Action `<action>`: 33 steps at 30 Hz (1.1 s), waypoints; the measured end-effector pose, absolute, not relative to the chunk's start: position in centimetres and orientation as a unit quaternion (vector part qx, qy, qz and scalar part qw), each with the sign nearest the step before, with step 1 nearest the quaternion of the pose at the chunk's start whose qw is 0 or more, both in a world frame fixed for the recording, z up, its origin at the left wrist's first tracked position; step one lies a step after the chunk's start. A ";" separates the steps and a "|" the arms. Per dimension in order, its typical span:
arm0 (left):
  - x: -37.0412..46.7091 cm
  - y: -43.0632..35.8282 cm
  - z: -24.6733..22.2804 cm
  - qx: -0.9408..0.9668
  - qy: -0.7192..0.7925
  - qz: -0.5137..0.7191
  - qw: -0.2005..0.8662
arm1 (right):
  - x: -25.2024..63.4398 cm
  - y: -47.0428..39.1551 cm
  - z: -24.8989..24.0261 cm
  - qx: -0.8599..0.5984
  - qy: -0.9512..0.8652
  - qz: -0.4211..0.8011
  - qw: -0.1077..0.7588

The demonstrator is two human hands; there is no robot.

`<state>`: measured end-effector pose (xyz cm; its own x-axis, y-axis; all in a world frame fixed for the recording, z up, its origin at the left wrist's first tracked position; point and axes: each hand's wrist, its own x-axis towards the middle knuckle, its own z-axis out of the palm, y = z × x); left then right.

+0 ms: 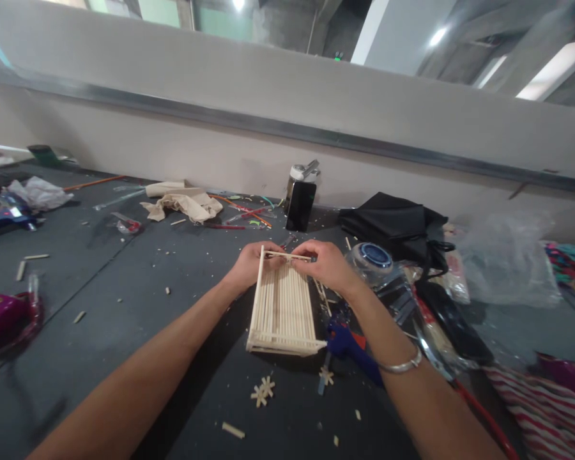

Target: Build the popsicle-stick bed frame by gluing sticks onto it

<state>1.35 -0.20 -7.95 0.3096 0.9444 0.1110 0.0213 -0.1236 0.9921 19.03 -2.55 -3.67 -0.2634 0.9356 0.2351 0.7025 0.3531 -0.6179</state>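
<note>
A small rack made of pale wooden sticks (282, 313) lies on the dark grey table (124, 300) in front of me. My left hand (249, 267) grips its far left corner. My right hand (328, 265) pinches a thin wooden stick (287, 256) laid across the rack's far end, with the left fingers touching the stick's other end. A silver bangle sits on my right wrist. A blue glue gun (347, 345) lies just right of the rack, under my right forearm.
Two small stick stars (263, 390) and wood offcuts lie near the front edge. A black phone leans on a bottle (301, 203) by the wall. A black bag (393, 223), a blue-lidded jar (374, 257), plastic bags and striped cloth crowd the right side; crumpled cloth (184, 202) lies behind left.
</note>
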 end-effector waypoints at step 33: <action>1.4 -0.2 -8.1 0.592 0.384 0.439 0.556 | 19.5 -3.0 -2.9 -0.530 -0.765 0.236 0.280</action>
